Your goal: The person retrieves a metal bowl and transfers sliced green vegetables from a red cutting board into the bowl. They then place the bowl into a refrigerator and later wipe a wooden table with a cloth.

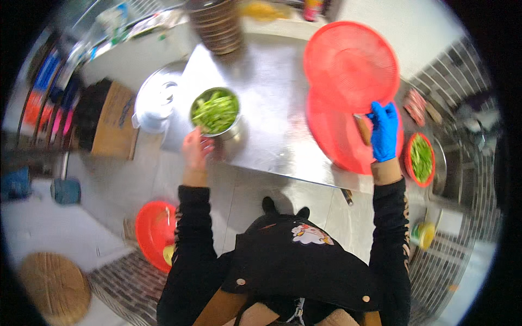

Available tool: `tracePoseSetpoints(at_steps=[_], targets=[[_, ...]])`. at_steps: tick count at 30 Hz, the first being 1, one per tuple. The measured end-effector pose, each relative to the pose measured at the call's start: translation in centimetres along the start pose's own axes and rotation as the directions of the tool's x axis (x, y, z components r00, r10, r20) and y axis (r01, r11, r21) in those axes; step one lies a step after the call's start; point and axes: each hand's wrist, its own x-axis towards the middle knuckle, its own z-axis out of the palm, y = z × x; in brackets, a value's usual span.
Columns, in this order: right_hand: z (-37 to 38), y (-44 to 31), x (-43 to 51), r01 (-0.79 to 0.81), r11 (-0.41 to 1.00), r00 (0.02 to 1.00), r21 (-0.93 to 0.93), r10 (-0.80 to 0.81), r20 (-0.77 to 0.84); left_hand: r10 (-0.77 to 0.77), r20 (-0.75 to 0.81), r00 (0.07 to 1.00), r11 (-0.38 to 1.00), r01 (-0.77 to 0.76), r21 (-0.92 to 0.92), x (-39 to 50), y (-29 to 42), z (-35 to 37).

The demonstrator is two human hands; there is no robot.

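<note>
My bare left hand [197, 147] is at the near-left rim of a round metal bowl [229, 134] filled with cut green vegetables [215, 112]; whether the fingers grip the rim is not plain. In a blue glove, my right hand [383, 130] is closed on the near rim of a red plastic strainer basket [351, 65], which is tilted up over a larger red plastic basin [346, 146]. A brown, handle-like piece [362, 129] shows beside the gloved fingers, over the basin. Bowl and basin rest on a stainless steel table [269, 134].
Stacked brown containers [216, 30] stand at the table's far side, and a lidded white container [155, 100] at its left. A dark handle [347, 196] juts past the near edge. At the right, a red basket of greens [422, 159] sits by a sink. A red basin [153, 232] lies lower left.
</note>
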Motion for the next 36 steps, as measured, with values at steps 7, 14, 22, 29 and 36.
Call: tracePoseSetpoints(at_steps=[7,14,22,29,36], targets=[[-11.2,-1.1,-9.2,-0.097,0.986,0.967,0.133,0.125,-0.222,0.135,0.050,0.990,0.982,-0.140,0.125,2.5,0.1,0.0],[-22.3,-4.0,-20.3,-0.089,0.972,0.891,0.217,0.175,-0.418,0.366,0.186,0.912,0.878,-0.404,0.257,-5.5,3.1,3.9],[-39.3,-7.0,-34.0,-0.029,0.986,0.666,0.166,0.143,-0.732,0.144,0.561,0.815,0.953,-0.266,0.143,-25.2,-4.1,14.8],[-51.5,-9.6,-48.2,0.100,0.995,0.477,0.015,-0.035,-0.878,-0.266,0.843,0.467,0.955,0.008,0.297,-43.3,-20.3,30.8],[-58.7,-11.8,-64.2,0.170,0.983,-0.095,-0.076,-0.060,-0.994,-0.435,0.900,-0.005,0.887,-0.175,0.428,-59.7,-31.0,44.2]])
